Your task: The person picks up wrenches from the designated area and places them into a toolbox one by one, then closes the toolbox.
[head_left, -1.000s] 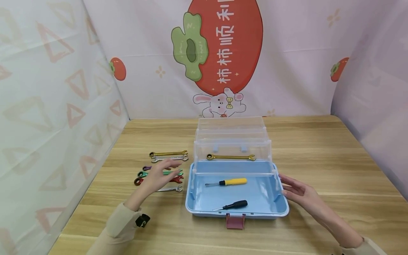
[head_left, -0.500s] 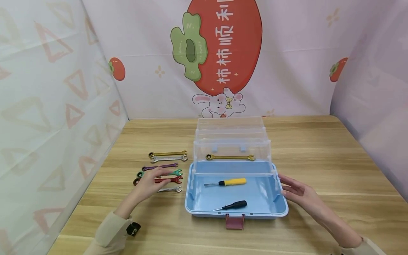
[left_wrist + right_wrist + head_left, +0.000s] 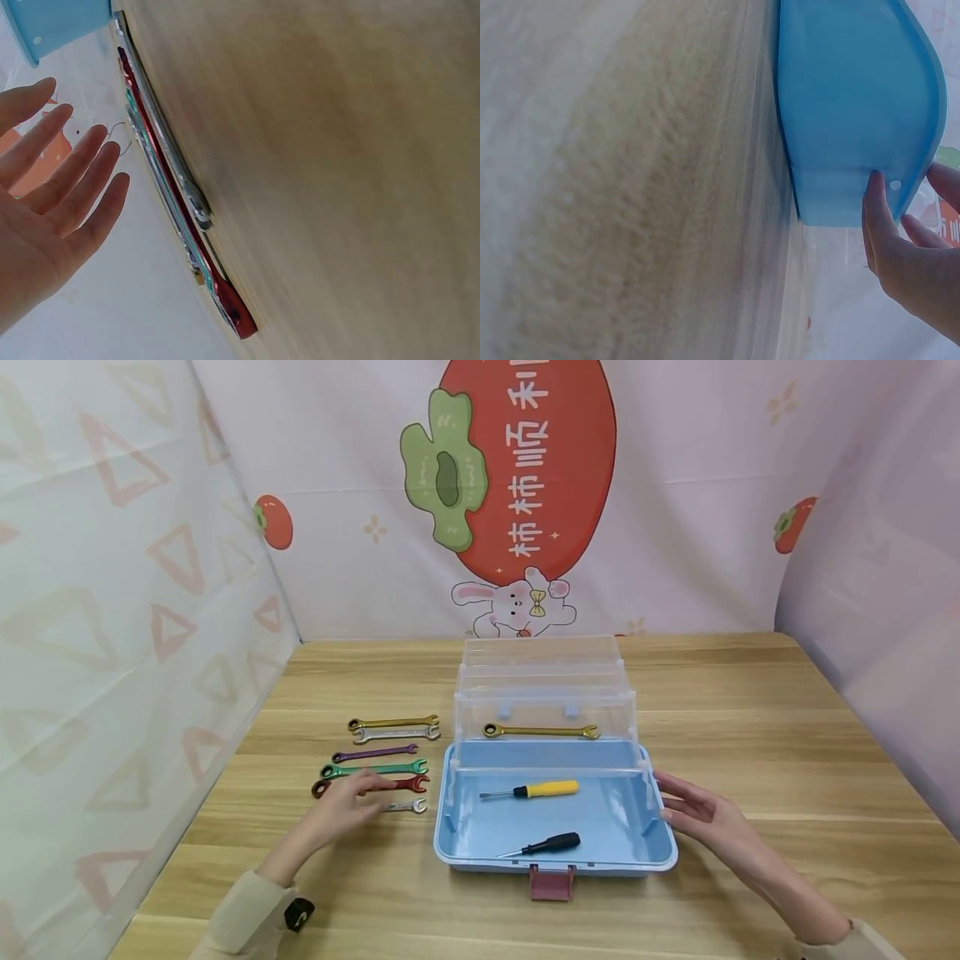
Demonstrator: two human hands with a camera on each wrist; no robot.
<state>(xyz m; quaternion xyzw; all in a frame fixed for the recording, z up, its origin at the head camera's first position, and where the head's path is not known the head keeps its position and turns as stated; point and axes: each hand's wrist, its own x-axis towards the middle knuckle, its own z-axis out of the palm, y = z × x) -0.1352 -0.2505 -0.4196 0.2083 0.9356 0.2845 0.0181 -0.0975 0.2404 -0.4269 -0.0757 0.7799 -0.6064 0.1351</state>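
Observation:
My left hand (image 3: 343, 808) hovers over the wrenches with its fingers apart, as the left wrist view shows, and holds nothing. Beneath it lie a red wrench (image 3: 412, 784) and a short silver wrench (image 3: 408, 807), both partly hidden. Beyond them are a green wrench (image 3: 382, 769), a purple wrench (image 3: 375, 752), a silver double-ended wrench (image 3: 397, 733) and a gold wrench (image 3: 393, 722). My right hand (image 3: 712, 818) touches the right end of the blue toolbox (image 3: 555, 865), fingertips on its outer wall and rim. Inside lie a yellow screwdriver (image 3: 551, 788) and a black screwdriver (image 3: 553, 842).
Clear tiered trays (image 3: 547, 681) stand raised at the back of the toolbox. A gold wrench (image 3: 540, 731) shows in one tray. A pink latch (image 3: 551, 883) hangs at the front. Printed cloth (image 3: 675, 527) walls the table's back and sides.
My left hand has come down and toward me over the wrenches, uncovering the purple and green ones. My right hand stays at the toolbox.

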